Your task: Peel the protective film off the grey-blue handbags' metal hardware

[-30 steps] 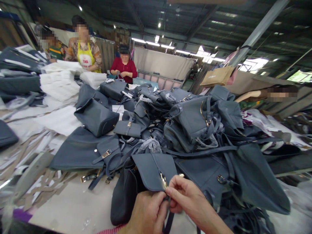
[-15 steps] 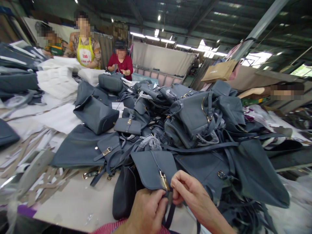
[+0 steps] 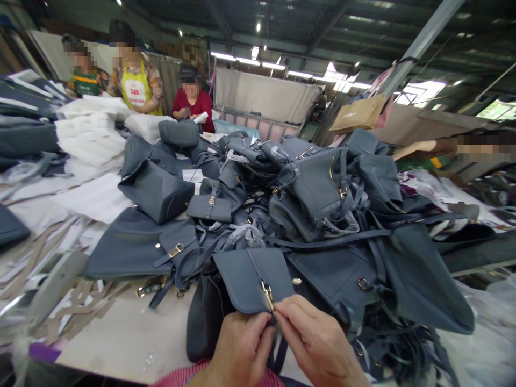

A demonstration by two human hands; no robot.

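Observation:
A slate-blue leather bag (image 3: 209,317) stands at the near table edge, its flap (image 3: 250,277) folded toward me. A gold clasp (image 3: 267,295) hangs at the flap's tip. My left hand (image 3: 242,349) and my right hand (image 3: 318,344) meet just below the clasp. Both pinch the strap end under it with fingers pressed together. A dark strap (image 3: 280,355) drops between my hands.
A large heap of matching blue bags (image 3: 318,193) and loose straps covers the table's middle and right. White sheets (image 3: 94,140) and beige card strips (image 3: 76,306) lie at the left. Three people (image 3: 135,80) work at the far end. Bare table (image 3: 129,344) shows at the near left.
My right hand has dropped lower and closed in against my left hand under the clasp. The view has shifted slightly. A far worker has lifted a bag.

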